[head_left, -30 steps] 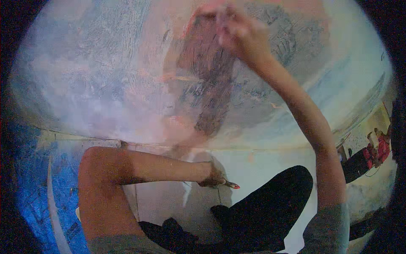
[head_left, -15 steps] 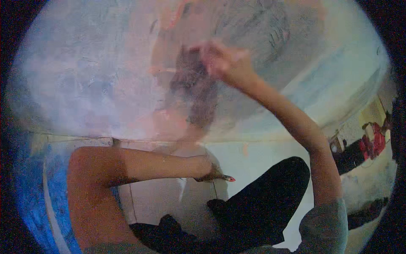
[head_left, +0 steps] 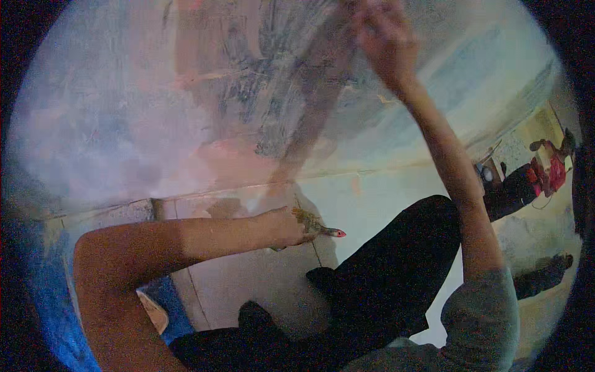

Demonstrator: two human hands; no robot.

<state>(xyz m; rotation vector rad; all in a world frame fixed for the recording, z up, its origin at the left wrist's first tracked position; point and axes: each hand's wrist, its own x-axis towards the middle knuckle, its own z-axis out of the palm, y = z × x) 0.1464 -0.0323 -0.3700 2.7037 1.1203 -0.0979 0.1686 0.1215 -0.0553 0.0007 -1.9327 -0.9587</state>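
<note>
A brush in the left hand, the right hand raised to a painted wall.

The brush (head_left: 322, 228) lies low in the middle of the view, just above the pale tiled floor (head_left: 248, 285); its red-tipped end pokes out to the right, past the fingers of the left hand (head_left: 288, 228), which are curled closed around its handle. The left forearm reaches in from the bent elbow at the lower left. The right hand (head_left: 378, 37) is lifted high against the wall (head_left: 124, 124), over a dark grey-blue smear of paint (head_left: 291, 80) with pink patches beside it; it is blurred, so whether its fingers are open or closed cannot be told. Dark trouser legs (head_left: 390, 279) fold across the floor below. Far to the right, another person in red (head_left: 551, 170) sits well apart.
</note>
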